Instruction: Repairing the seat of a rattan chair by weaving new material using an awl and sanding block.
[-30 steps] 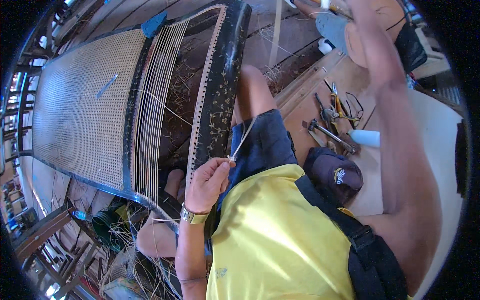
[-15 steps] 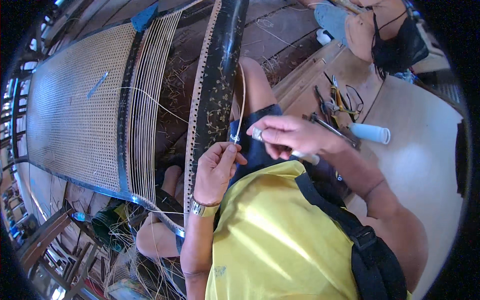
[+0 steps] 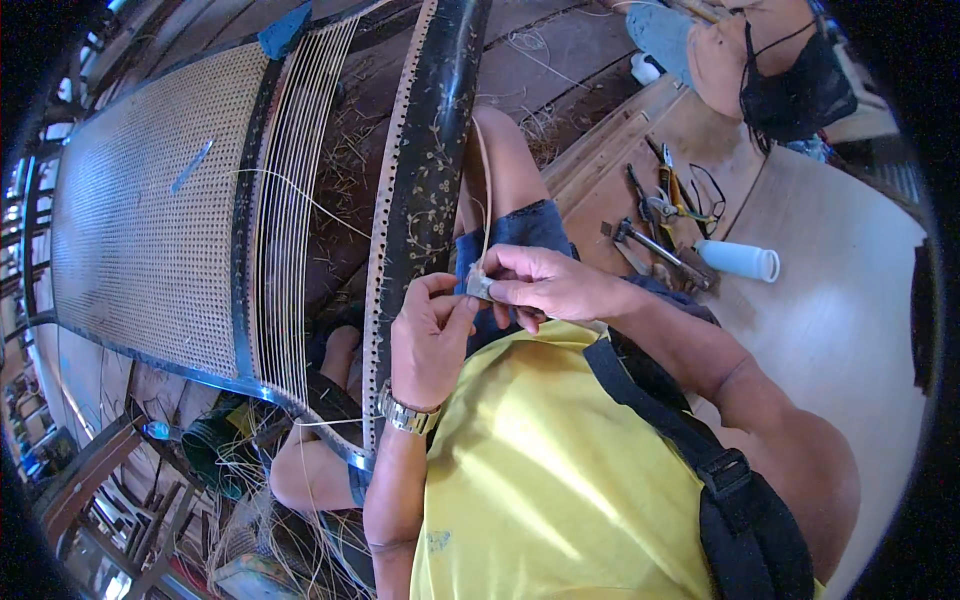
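Left hand and right hand together, pinching a pale bit by the strand; looks like strand prep, next move wants steadiness imo.

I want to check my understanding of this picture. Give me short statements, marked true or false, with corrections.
1. The left hand and the right hand come together at a small pale piece. True.
2. The watch is on the right arm. False: the watch is on the left arm.
3. A pale strip rises from the hands. True.
4. The black frame is undecorated. False: it bears a flower pattern.
5. The light-blue tube stands upright. False: it lies on its side.
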The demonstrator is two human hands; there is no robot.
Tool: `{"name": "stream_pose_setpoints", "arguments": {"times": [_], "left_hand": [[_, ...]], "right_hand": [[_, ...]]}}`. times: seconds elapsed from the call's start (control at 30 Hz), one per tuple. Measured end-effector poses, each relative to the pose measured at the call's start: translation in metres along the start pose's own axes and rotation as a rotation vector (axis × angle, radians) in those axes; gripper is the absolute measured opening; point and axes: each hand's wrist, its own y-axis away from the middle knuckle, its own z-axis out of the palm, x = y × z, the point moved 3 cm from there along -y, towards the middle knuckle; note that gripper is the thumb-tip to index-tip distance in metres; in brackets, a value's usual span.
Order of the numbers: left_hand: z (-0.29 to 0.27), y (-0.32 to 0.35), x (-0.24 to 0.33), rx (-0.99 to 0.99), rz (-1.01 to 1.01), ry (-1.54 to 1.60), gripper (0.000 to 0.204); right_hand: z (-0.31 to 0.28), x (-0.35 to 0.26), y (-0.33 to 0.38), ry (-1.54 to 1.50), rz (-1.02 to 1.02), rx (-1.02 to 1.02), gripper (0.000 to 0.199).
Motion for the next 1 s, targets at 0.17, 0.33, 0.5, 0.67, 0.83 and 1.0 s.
{"name": "stream_pose_setpoints", "arguments": {"times": [0.17,0.33,0.5,0.67,0.83,1.0], "left_hand": [[-0.001,0.004,0.008,0.004,-0.016,-0.111,0.017],[-0.001,0.009,0.02,0.061,0.089,-0.258,0.017],[0.004,0.01,0.021,0.117,0.17,-0.256,0.016],[0.001,0.017,0.019,0.121,0.202,-0.256,0.016],[-0.02,0.037,0.009,0.011,-0.07,-0.218,0.016],[-0.02,0.027,0.008,0.03,0.049,-0.017,0.018]], "right_hand": [[-0.004,0.0,-0.003,-0.006,-0.062,0.054,0.018],[-0.009,-0.001,-0.007,-0.079,-0.081,0.051,0.019],[-0.008,0.001,-0.008,-0.138,-0.096,0.09,0.018],[-0.021,-0.001,-0.005,-0.171,-0.083,0.142,0.02],[-0.086,-0.039,0.016,-0.326,-0.183,0.515,0.023],[-0.055,-0.04,0.043,-0.189,0.028,0.109,0.034]]}}
